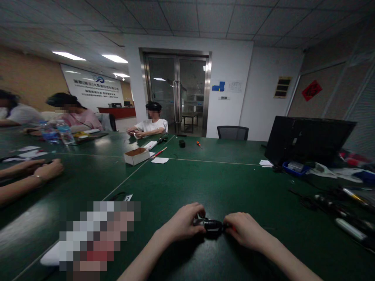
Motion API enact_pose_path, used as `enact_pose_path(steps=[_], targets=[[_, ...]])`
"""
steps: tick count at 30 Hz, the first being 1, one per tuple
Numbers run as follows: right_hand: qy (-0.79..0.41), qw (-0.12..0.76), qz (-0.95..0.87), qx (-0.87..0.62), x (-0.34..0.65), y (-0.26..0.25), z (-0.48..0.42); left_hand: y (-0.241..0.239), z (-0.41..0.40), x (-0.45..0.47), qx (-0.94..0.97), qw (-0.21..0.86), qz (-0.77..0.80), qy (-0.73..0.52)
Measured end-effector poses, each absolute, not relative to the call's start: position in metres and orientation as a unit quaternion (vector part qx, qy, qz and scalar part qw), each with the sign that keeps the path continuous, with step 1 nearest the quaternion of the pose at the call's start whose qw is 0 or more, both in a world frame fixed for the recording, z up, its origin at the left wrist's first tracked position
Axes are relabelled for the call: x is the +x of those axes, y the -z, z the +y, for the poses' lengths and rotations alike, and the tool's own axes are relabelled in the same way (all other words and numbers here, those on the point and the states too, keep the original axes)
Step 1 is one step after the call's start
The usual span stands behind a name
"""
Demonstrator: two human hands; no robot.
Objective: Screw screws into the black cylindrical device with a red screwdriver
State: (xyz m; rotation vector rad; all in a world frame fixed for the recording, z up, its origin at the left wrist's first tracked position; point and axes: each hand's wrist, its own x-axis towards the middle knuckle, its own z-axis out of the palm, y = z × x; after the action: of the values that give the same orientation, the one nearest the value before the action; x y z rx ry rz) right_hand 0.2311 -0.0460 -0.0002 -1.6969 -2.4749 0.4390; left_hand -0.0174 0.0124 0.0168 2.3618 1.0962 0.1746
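A small black device (211, 225) lies on the green table (222, 183) close to me, between my two hands. My left hand (183, 223) is curled round its left end, fingers closed on it. My right hand (248, 231) is closed at its right end, where a bit of red (231, 227) shows between the fingers; I cannot make out what the red thing is. Both forearms rest low over the table's near edge.
A black monitor (304, 140) stands at the right, with tools and cables (340, 210) in front. A small open box (136, 156) and papers lie mid-table. Other people sit at the left and far end; someone's hands (43, 169) rest at the left. A blurred patch (96, 234) lies near left.
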Motion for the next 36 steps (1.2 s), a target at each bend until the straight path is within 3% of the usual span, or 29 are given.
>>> enact_pose_path(steps=[3, 9, 13, 16, 23, 36], targets=[[-0.163, 0.1, -0.806, -0.56, 0.235, -0.011, -0.041, -0.014, 0.016, -0.015, 0.874, 0.275, 0.396, -0.065], [-0.243, 0.382, -0.761, -0.465, 0.23, -0.056, -0.03, -0.009, 0.016, -0.016, 0.869, 0.29, 0.388, -0.1], [-0.305, 0.484, -0.735, -0.365, 0.212, -0.077, -0.03, -0.004, 0.014, -0.017, 0.874, 0.294, 0.367, -0.121], [-0.276, 0.475, -0.752, -0.366, 0.199, -0.089, -0.031, -0.001, 0.013, -0.019, 0.88, 0.284, 0.359, -0.126], [-0.058, 0.335, -0.826, -0.449, 0.183, -0.1, -0.023, 0.002, 0.011, -0.021, 0.889, 0.266, 0.349, -0.131], [-0.143, 0.312, -0.849, -0.401, 0.175, -0.084, -0.012, 0.002, 0.005, -0.023, 0.902, 0.236, 0.342, -0.12]])
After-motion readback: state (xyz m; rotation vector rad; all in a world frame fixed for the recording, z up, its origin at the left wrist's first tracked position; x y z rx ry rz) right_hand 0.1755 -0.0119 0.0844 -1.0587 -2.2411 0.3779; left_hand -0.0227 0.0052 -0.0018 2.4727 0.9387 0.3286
